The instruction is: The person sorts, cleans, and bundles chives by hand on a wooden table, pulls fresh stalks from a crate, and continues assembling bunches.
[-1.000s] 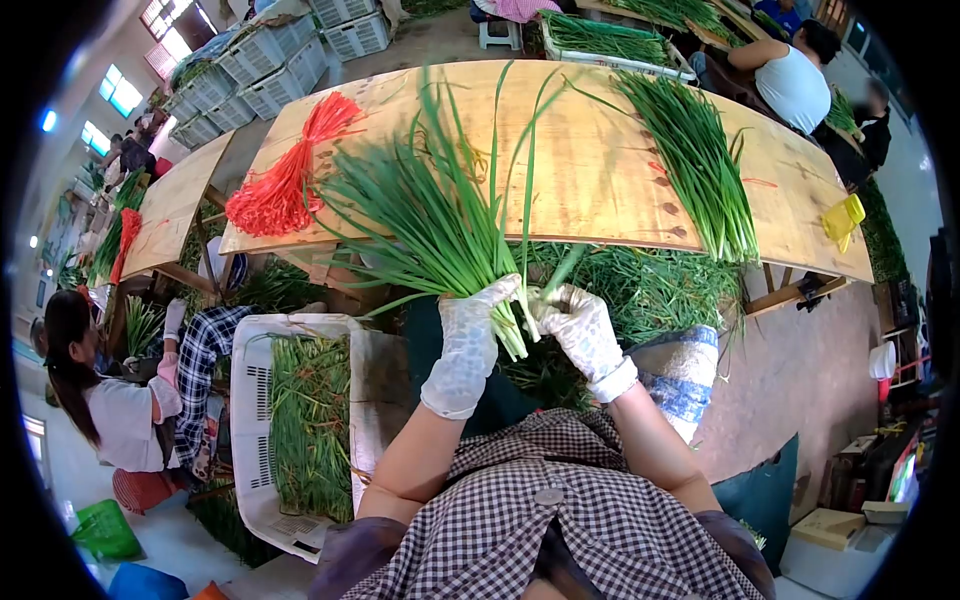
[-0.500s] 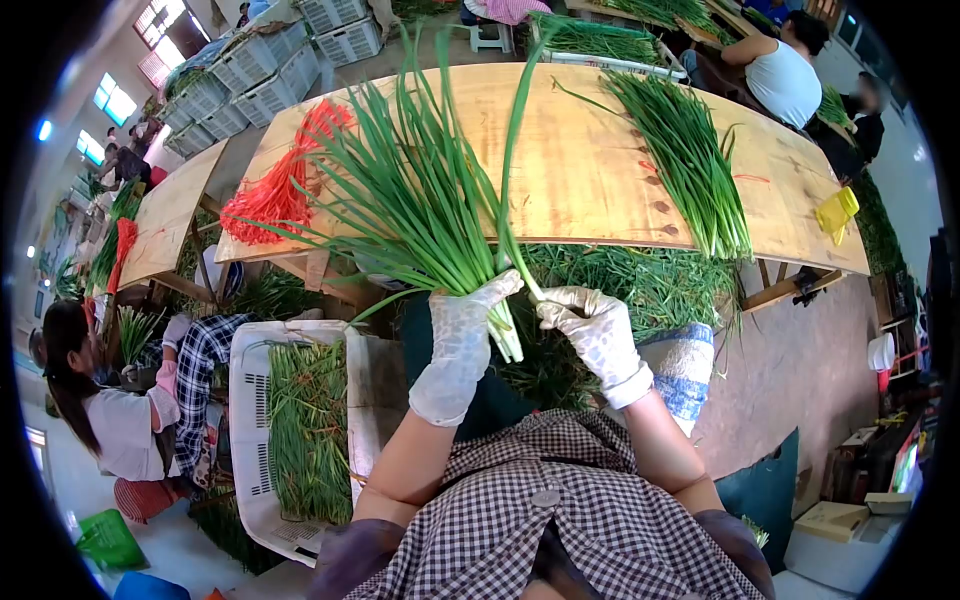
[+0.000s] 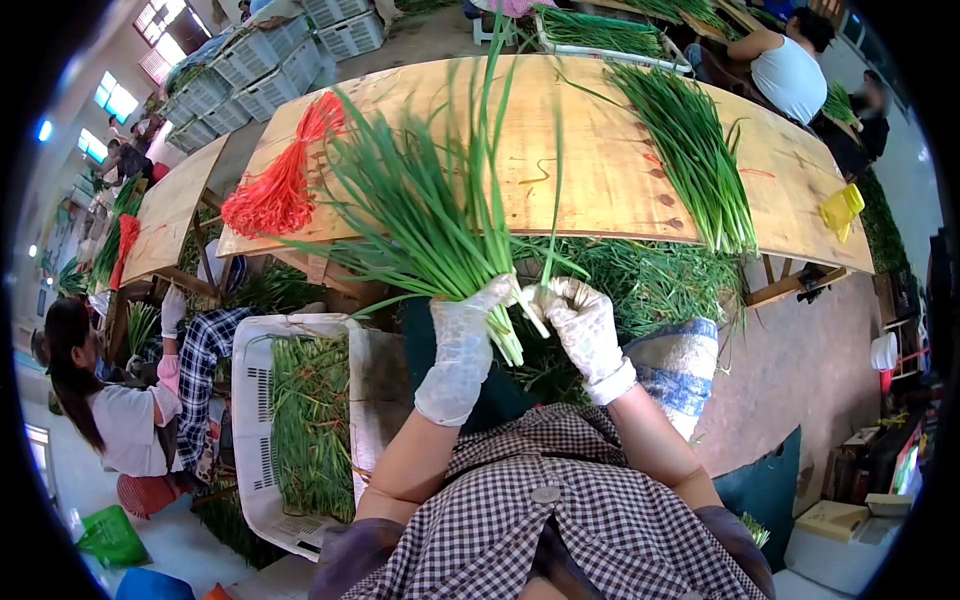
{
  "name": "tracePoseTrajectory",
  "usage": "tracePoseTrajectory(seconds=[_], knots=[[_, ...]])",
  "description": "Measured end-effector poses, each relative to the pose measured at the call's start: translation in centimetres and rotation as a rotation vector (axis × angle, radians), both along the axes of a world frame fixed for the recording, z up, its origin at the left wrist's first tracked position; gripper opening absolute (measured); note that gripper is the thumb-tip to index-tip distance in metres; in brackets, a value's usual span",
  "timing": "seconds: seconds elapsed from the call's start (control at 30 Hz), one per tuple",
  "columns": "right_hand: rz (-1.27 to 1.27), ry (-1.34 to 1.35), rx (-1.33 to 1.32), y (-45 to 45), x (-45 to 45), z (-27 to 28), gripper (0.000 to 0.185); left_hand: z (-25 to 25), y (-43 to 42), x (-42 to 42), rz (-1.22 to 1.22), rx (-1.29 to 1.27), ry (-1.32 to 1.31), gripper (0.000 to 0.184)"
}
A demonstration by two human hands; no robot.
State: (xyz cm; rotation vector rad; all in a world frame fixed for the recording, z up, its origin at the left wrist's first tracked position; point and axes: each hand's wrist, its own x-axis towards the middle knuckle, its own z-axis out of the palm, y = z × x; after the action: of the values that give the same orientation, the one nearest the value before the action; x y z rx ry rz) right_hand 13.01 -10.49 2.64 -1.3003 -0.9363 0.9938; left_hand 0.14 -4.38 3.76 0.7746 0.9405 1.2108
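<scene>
My left hand (image 3: pixel 462 335), in a pale patterned glove, is wrapped round a fanned bunch of green garlic chives (image 3: pixel 430 215). The leaves point away over the table edge, and the white stem ends stick out below the fingers. Close beside it, my gloved right hand (image 3: pixel 580 325) is closed in a pinch on a single chive leaf (image 3: pixel 554 215), which rises upright from the fingers. The fingertips of both hands are almost touching near the stems. A second bunch of chives (image 3: pixel 690 155) lies on the wooden table (image 3: pixel 590 200) to the right.
Red ties (image 3: pixel 275 190) lie in a heap on the table's left, a yellow object (image 3: pixel 841 208) on its right end. A white crate (image 3: pixel 255 480) of chives stands at my left, near a seated person (image 3: pixel 125 410). Loose leaves (image 3: pixel 640 285) are piled under the table.
One stalk my right hand pinched beside the bunch now lies with the bunch at my left fingers. My right hand has turned inward and pinches a thin leaf.
</scene>
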Motion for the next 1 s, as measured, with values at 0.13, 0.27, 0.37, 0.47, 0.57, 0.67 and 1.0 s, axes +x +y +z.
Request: tracePoseTrajectory(seconds=[0.13, 0.27, 0.37, 0.47, 0.57, 0.67, 1.0], knots=[[0.374, -0.407, 0.068, -1.9, 1.9, -2.6, 0.011, 2.5, 1.0, -2.2, 0.04, 0.139, -0.036, 0.032], [0.568, -1.192, -0.138, -2.5, 4.5, -3.0, 0.008, 8.3, -0.2, -5.3, 0.099, 0.206, -0.022, 0.04], [0.04, -0.812, 0.107, 3.9, 5.8, 2.7, 0.028, 11.4, 0.3, -8.8, 0.043, 0.391, -0.071, 0.042], [-0.28, -1.245, 0.045, 14.8, 9.1, 4.6, 0.042, 13.7, 1.3, -10.9, 0.126, 0.508, -0.067, 0.033], [-0.11, -1.0, 0.089, 23.3, 5.1, 2.1, 0.052, 16.0, 4.1, -10.4, 0.208, 0.577, 0.254, 0.029], [0.499, -1.203, 0.468, 21.3, -3.3, 2.0, 0.037, 16.7, 6.9, -8.2, 0.006, 0.487, 0.03, 0.033], [-0.405, -0.298, 0.259, 1.0, 5.4, 1.5, 0.023, 1.0, 8.1, 5.6, -0.588, -0.408, -0.719, 0.032]])
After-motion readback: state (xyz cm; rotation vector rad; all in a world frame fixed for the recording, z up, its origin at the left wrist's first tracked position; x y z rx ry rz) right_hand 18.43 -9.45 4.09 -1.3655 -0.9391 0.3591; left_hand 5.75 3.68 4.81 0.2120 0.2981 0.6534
